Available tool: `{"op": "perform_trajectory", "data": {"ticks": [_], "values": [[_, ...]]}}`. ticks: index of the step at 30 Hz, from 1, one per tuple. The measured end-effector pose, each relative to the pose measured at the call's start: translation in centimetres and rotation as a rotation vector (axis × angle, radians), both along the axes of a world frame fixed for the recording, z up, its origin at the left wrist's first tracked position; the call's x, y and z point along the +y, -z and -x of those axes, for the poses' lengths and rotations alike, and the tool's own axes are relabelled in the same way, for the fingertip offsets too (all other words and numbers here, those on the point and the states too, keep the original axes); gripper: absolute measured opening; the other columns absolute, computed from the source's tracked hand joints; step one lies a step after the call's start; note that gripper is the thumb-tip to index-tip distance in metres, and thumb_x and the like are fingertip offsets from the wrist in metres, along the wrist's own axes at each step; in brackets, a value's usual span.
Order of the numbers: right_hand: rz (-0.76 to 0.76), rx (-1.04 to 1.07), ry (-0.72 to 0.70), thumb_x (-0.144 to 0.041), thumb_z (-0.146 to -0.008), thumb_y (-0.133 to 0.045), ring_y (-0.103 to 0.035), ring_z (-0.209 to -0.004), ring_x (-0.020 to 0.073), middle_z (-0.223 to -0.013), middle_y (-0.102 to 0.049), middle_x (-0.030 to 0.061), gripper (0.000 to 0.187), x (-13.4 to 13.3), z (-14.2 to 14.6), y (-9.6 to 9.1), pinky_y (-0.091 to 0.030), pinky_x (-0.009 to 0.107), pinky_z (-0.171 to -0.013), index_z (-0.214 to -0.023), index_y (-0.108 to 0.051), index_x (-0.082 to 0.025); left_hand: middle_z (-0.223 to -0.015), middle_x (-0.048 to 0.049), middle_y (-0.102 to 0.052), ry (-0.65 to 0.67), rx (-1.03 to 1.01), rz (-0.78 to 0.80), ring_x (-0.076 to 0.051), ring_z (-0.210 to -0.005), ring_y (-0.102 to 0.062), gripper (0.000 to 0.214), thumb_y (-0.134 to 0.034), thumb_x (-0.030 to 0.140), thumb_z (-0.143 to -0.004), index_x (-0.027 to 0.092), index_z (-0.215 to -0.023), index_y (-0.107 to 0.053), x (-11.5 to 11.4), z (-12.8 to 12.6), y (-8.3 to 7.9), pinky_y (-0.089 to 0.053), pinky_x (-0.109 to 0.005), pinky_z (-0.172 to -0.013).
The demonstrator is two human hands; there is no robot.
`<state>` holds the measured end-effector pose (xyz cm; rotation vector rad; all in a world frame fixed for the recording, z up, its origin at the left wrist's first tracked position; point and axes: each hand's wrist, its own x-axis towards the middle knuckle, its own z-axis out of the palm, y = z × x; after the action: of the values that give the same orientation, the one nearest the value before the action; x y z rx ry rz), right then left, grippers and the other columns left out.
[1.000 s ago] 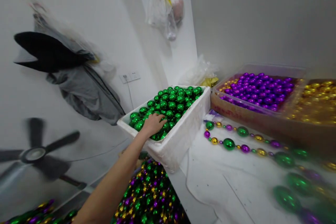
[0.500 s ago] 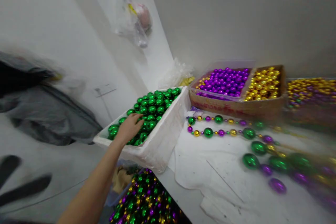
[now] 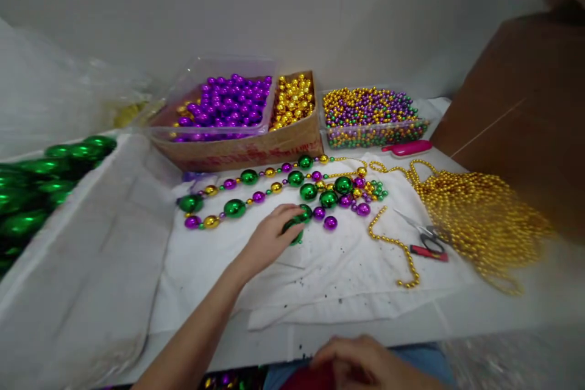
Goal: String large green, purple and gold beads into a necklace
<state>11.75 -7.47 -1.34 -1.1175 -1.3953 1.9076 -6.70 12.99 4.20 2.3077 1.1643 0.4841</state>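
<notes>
My left hand (image 3: 273,233) is low over the white cloth (image 3: 205,280), its fingers curled round large shiny green beads (image 3: 292,233). Purple beads (image 3: 330,223) and more green beads (image 3: 328,199) lie loose just beyond its fingertips. Behind it stretches a strung necklace (image 3: 234,208) of green, purple and gold beads, laid out in a long loop. My right hand (image 3: 354,361) is at the bottom edge, in front of the table, with bent fingers; a dark red patch shows beside it, and what it holds, if anything, is hidden.
Left stands a white foam box (image 3: 86,256) of green beads. At the back are a cardboard box (image 3: 228,152) of purple and gold beads and a clear tub (image 3: 375,134) of small mixed beads. Gold bead chains (image 3: 484,213), scissors (image 3: 427,234) and a pink tool (image 3: 411,148) lie right.
My left hand has left the green beads in the foam box and come over the cloth, now with green beads in it. The view has swung right, bringing my right hand into sight.
</notes>
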Motion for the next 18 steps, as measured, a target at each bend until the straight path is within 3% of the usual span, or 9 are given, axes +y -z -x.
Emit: {"op": "perform_trajectory", "data": {"ticks": [4, 8, 13, 18], "values": [[-0.387, -0.386, 0.234, -0.021, -0.091, -0.045, -0.056, -0.075, 0.0157, -0.081, -0.062, 0.0026, 0.021, 2.9, -1.0, 0.9, -0.044, 0.029, -0.071, -0.100, -0.064, -0.020, -0.117, -0.0065, -0.059, 0.065, -0.069, -0.009, -0.019, -0.109, -0.055, 0.030, -0.048, 0.033, -0.089, 0.021, -0.113, -0.062, 0.4, -2.1, 0.3, -0.042, -0.033, -0.097], [-0.653, -0.615, 0.248, -0.015, -0.091, -0.043, -0.051, -0.090, 0.0217, -0.089, -0.060, 0.0078, 0.020, 7.3, 1.7, 1.7, -0.042, 0.035, -0.080, -0.091, -0.064, -0.017, -0.112, -0.0068, -0.062, 0.028, -0.117, -0.057, -0.019, -0.106, -0.056, 0.028, -0.050, 0.031, -0.088, 0.018, -0.109, -0.064, 1.0, -2.6, -0.7, -0.042, -0.033, -0.094], [-0.695, -0.690, 0.269, -0.003, -0.081, -0.052, -0.045, -0.100, 0.0279, -0.097, -0.058, 0.0143, 0.016, 11.1, 7.1, 2.9, -0.037, 0.044, -0.087, -0.083, -0.064, -0.013, -0.110, -0.0067, -0.064, -0.016, -0.127, -0.040, -0.020, -0.103, -0.058, 0.028, -0.051, 0.032, -0.088, 0.018, -0.107, -0.065, 0.9, -1.9, -1.7, -0.044, -0.033, -0.092], [-0.627, -0.608, 0.369, -0.007, -0.074, -0.063, -0.052, -0.089, 0.0212, -0.083, -0.060, 0.0049, 0.012, 12.2, 6.0, 2.6, -0.042, 0.033, -0.079, -0.071, -0.062, -0.018, -0.110, -0.0053, -0.065, -0.139, -0.164, -0.013, -0.022, -0.104, -0.058, 0.031, -0.050, 0.040, -0.087, 0.021, -0.106, -0.065, 0.3, 1.0, -1.1, -0.044, -0.034, -0.093]]}}
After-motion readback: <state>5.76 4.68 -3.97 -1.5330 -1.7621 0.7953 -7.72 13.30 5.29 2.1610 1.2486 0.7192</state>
